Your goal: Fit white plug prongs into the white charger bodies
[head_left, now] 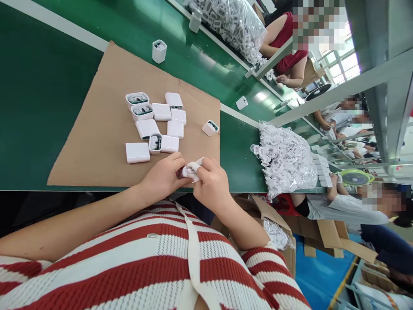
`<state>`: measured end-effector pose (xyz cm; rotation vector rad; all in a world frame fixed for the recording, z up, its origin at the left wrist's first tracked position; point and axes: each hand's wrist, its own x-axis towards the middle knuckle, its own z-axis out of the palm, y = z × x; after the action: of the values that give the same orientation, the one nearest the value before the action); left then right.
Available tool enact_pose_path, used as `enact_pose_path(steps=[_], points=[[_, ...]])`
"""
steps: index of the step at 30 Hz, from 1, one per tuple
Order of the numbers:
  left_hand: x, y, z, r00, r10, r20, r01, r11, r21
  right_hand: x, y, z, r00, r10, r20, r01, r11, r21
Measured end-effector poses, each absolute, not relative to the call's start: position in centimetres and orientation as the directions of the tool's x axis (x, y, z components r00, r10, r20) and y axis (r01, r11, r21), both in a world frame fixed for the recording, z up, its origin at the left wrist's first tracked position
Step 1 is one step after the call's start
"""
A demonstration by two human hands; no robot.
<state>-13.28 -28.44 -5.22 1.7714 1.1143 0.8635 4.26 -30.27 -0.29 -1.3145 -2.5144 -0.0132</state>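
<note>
My left hand (164,175) and my right hand (211,186) meet at the near edge of the green table (41,94). Both are closed in a pinch around a small item (189,171) that I cannot make out. White finger covers sit on the fingertips, and a dark reddish bit shows between the hands. Just beyond the hands, several white charger shells (155,122) lie in a cluster on a brown cardboard sheet (100,129). Some shells are open and show green boards inside. One more open shell (210,128) lies apart to the right.
An upright white shell (159,51) stands at the cardboard's far edge, and another (241,102) lies on the green belt. Clear bags of white parts (285,160) (232,19) sit to the right and far back. Other people sit along the line at right. Cardboard boxes (274,224) stand below.
</note>
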Motion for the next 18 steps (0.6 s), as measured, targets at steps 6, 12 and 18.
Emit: enact_pose_path(steps=[6,12,18], points=[[-13.3,-28.6,-5.6,0.358,0.918,0.172,0.444,-0.329,0.833,3.9,-31.2,-1.9,-0.413,0.866,0.284,0.838,0.483,-0.253],[-15.4,-29.8,-3.9,0.376,0.914,0.153,0.395,-0.308,0.865,9.0,-27.5,-3.1,-0.142,0.889,0.435,0.606,0.426,-0.672],[-21.3,-28.4,2.4,0.177,0.977,0.123,0.382,-0.183,0.906,21.1,-21.3,-6.7,0.464,0.643,0.610,0.863,-0.170,-0.477]])
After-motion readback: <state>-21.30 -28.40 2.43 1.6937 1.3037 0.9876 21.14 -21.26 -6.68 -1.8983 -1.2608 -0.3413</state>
